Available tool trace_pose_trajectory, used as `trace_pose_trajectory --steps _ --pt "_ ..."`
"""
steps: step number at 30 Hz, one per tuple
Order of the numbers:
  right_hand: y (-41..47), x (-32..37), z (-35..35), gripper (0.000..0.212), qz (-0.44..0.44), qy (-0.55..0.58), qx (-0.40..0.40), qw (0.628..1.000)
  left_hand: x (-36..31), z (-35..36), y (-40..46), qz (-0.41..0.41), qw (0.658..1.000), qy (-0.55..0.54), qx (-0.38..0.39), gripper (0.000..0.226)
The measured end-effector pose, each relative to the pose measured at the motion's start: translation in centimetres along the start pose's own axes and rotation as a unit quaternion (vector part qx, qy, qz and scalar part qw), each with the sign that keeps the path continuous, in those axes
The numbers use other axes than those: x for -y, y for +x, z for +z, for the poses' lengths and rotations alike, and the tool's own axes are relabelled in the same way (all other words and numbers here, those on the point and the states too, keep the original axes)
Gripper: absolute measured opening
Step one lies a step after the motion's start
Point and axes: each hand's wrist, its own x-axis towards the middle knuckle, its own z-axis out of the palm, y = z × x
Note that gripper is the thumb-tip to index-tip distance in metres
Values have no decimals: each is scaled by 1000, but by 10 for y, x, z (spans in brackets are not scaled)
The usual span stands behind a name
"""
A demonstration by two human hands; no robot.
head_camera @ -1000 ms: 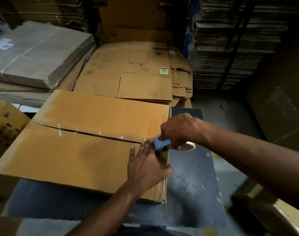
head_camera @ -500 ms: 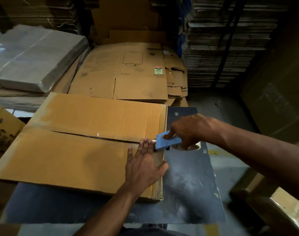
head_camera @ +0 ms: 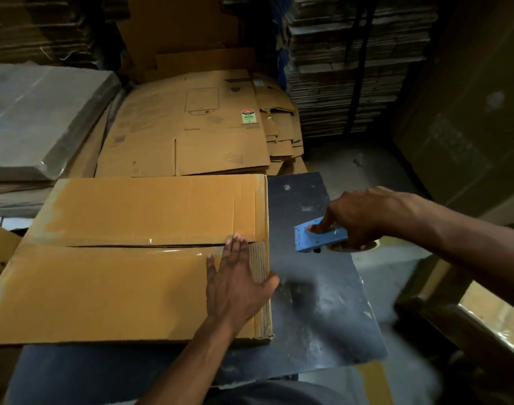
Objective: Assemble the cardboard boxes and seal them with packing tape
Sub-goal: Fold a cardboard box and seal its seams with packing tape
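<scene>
While the cardboard box (head_camera: pixel 127 258) lies flat on the dark worktable (head_camera: pixel 323 302), the head view shows its two top flaps meeting along a central seam, over which a strip of clear packing tape (head_camera: pixel 174 249) glints. The left hand (head_camera: pixel 238 283) rests palm down on the box near its right edge, fingers straight and together, their tips at the right end of the seam; the thumb reaches over the corrugated edge. The right hand (head_camera: pixel 364 217) is held above the table, just to the right of the box and apart from it. Its fingers are curled round a blue tape dispenser (head_camera: pixel 317 235), the index finger laid along the top of the blue plate; part of the tape roll shows beneath the palm. Behind the box, a stack of flattened cartons (head_camera: pixel 191 127) lies printed side up, with a green and red label visible. A plastic-wrapped bundle (head_camera: pixel 42 112) sits at the far left. Tall piles of flat cardboard sheets (head_camera: pixel 349 68) stand at the rear right, in dim light.
</scene>
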Motion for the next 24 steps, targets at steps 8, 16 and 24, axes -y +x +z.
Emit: trace_pose_trajectory --steps 8,16,24 --pt "28 19 21 59 -26 34 -43 998 -12 -23 25 213 963 163 -18 81" --pt "71 44 15 29 -11 87 -74 993 -18 -33 31 200 946 254 8 72" --pt "109 45 85 17 5 53 70 996 -5 -30 37 245 946 211 -8 67"
